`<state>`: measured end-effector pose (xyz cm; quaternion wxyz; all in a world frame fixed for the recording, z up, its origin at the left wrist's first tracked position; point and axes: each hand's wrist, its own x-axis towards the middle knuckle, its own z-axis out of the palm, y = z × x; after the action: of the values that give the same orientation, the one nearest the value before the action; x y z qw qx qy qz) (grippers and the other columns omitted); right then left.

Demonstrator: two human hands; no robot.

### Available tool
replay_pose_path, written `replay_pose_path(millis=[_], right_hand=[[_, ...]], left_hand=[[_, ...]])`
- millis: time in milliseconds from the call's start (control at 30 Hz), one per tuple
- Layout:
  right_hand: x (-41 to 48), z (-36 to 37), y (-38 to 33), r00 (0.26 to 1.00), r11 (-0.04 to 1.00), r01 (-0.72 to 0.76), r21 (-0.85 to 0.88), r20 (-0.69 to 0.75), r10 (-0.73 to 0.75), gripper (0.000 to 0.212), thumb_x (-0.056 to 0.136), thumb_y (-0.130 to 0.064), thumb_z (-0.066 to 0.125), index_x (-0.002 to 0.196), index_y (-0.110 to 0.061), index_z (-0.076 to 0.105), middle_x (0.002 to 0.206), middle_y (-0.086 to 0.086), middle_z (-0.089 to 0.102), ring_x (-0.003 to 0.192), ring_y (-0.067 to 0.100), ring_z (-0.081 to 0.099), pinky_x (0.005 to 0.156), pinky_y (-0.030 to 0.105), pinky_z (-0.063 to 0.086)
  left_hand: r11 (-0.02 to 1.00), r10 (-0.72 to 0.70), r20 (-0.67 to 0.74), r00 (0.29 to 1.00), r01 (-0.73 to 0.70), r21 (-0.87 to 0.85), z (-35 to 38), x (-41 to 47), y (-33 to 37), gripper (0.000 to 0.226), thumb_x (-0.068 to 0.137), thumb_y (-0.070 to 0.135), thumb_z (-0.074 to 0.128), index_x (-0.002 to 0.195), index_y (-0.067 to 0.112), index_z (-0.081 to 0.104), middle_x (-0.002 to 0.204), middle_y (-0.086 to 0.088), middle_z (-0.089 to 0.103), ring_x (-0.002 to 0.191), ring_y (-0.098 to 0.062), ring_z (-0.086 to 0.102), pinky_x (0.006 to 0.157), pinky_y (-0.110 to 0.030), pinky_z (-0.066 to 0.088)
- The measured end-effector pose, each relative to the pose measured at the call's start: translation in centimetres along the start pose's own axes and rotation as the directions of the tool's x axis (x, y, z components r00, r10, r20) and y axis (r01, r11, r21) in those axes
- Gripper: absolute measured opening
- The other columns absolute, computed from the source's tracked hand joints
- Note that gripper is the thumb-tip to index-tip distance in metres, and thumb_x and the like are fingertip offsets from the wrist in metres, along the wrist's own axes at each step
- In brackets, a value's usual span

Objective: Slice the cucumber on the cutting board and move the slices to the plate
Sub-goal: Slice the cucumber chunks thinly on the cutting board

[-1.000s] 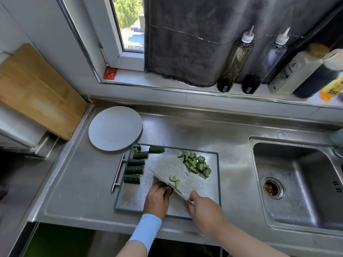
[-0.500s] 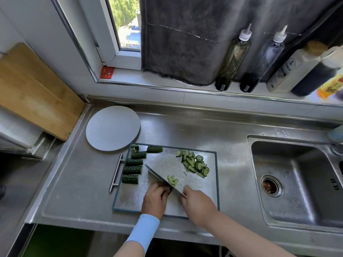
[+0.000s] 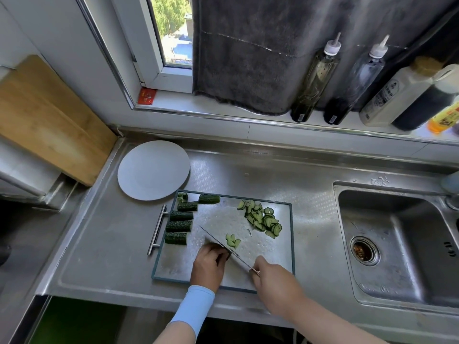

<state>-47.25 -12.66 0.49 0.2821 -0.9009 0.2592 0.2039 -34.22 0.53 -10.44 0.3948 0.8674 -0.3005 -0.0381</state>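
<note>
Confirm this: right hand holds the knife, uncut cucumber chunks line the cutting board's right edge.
Wrong edge. The head view shows the uncut cucumber chunks lining the cutting board's left edge; the right hand does hold the knife.

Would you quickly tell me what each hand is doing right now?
Left hand: curled, holding a cucumber piece.
Right hand: closed, gripping the knife.

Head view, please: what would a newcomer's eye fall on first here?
The knife, gripped by the right hand, angles across the cutting board, the left hand curled against its blade. Cucumber slices heap at the board's far right; cut chunks line its left edge, near the bare white plate behind.
</note>
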Motion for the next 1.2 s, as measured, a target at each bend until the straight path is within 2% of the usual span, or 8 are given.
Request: replay_pose_path(millis=[200, 333, 467, 567, 800, 900, 1033, 1200], right_hand=[[-0.6, 0.2, 0.8, 1.000, 1.000, -0.016, -0.010, 0.000, 0.016, 0.018, 0.105, -0.036, 0.036, 0.097, -0.020, 0.041, 0.081, -0.001, 0.055, 0.069, 0.024, 0.048, 0.049, 0.027, 0.025], [0.5, 0.1, 0.0, 0.999, 0.998, -0.036, 0.048, 0.037, 0.034, 0.018, 0.105, -0.033, 0.035, 0.095, -0.019, 0.041, 0.082, 0.001, 0.054, 0.070, 0.022, 0.048, 0.054, 0.033, 0.031], [2.5, 0.0, -1.4, 0.998, 0.997, -0.030, 0.067, 0.053, 0.026, 0.016, 0.105, -0.031, 0.035, 0.097, -0.019, 0.041, 0.085, 0.004, 0.055, 0.077, 0.026, 0.053, 0.065, 0.036, 0.040], [3.5, -0.2, -2.1, 0.997, 0.999, -0.023, 0.045, 0.069, 0.019, 0.019, 0.105, -0.033, 0.035, 0.102, -0.017, 0.044, 0.086, 0.003, 0.053, 0.078, 0.026, 0.051, 0.066, 0.035, 0.039], [2.2, 0.0, -1.9, 0.999, 0.999, -0.018, 0.041, 0.035, 0.017, 0.018, 0.105, -0.037, 0.035, 0.098, -0.021, 0.040, 0.085, 0.000, 0.054, 0.076, 0.024, 0.051, 0.065, 0.036, 0.040], [0.8, -0.2, -1.2, 1.000, 0.999, -0.014, 0.030, 0.023, 0.013, 0.018, 0.106, -0.037, 0.035, 0.097, -0.022, 0.039, 0.084, 0.001, 0.056, 0.074, 0.024, 0.050, 0.063, 0.036, 0.038], [-0.4, -0.4, -0.1, 1.000, 1.000, -0.005, 0.000, 0.013, 0.005, 0.019, 0.106, -0.038, 0.034, 0.096, -0.022, 0.039, 0.082, -0.001, 0.053, 0.071, 0.022, 0.048, 0.051, 0.028, 0.028], [-0.3, -0.2, -0.1, 0.999, 0.999, -0.040, 0.036, 0.034, 0.039, 0.020, 0.106, -0.037, 0.035, 0.093, -0.022, 0.040, 0.078, -0.004, 0.051, 0.066, 0.017, 0.045, 0.051, 0.026, 0.028]], left_hand=[[1.000, -0.009, 0.035, 0.999, 0.008, 0.004, 0.0, 0.0, -0.1, 0.020, 0.068, -0.001, 0.083, 0.079, 0.012, 0.074, 0.086, -0.002, 0.067, 0.085, -0.010, 0.055, 0.081, -0.007, 0.037], [1.000, -0.011, 0.029, 1.000, 0.011, -0.002, -0.1, 0.0, 0.0, 0.020, 0.068, -0.004, 0.082, 0.079, 0.011, 0.074, 0.085, 0.000, 0.066, 0.084, -0.007, 0.055, 0.085, -0.001, 0.033], [1.000, 0.015, 0.019, 1.000, -0.015, 0.003, -0.1, -0.1, 0.3, 0.021, 0.070, -0.007, 0.078, 0.081, 0.010, 0.074, 0.086, 0.001, 0.066, 0.088, -0.008, 0.055, 0.086, -0.004, 0.035], [1.000, 0.028, 0.015, 1.000, -0.028, 0.006, -0.1, -0.3, 0.2, 0.020, 0.072, -0.006, 0.077, 0.084, 0.009, 0.074, 0.088, -0.001, 0.065, 0.090, -0.010, 0.055, 0.087, -0.006, 0.036], [1.000, 0.030, -0.011, 0.999, -0.030, 0.003, 0.0, -0.5, 0.1, 0.005, 0.081, 0.009, 0.067, 0.083, 0.009, 0.071, 0.086, -0.002, 0.061, 0.088, -0.015, 0.055, 0.078, -0.020, 0.045], [1.000, 0.023, -0.030, 0.999, -0.023, -0.001, -0.1, -0.5, 0.2, 0.018, 0.084, 0.023, 0.057, 0.081, 0.011, 0.071, 0.087, -0.003, 0.063, 0.088, -0.014, 0.054, 0.080, -0.020, 0.045], [1.000, 0.031, -0.023, 0.999, -0.031, -0.004, -0.2, -0.3, 0.2, 0.004, 0.077, 0.011, 0.068, 0.079, 0.012, 0.070, 0.085, -0.003, 0.063, 0.086, -0.014, 0.054, 0.081, -0.016, 0.042], [1.000, 0.015, 0.002, 1.000, -0.015, -0.019, 0.0, -0.4, -0.1, 0.016, 0.073, -0.002, 0.078, 0.080, 0.011, 0.070, 0.086, -0.001, 0.062, 0.084, -0.013, 0.056, 0.078, -0.015, 0.044]])
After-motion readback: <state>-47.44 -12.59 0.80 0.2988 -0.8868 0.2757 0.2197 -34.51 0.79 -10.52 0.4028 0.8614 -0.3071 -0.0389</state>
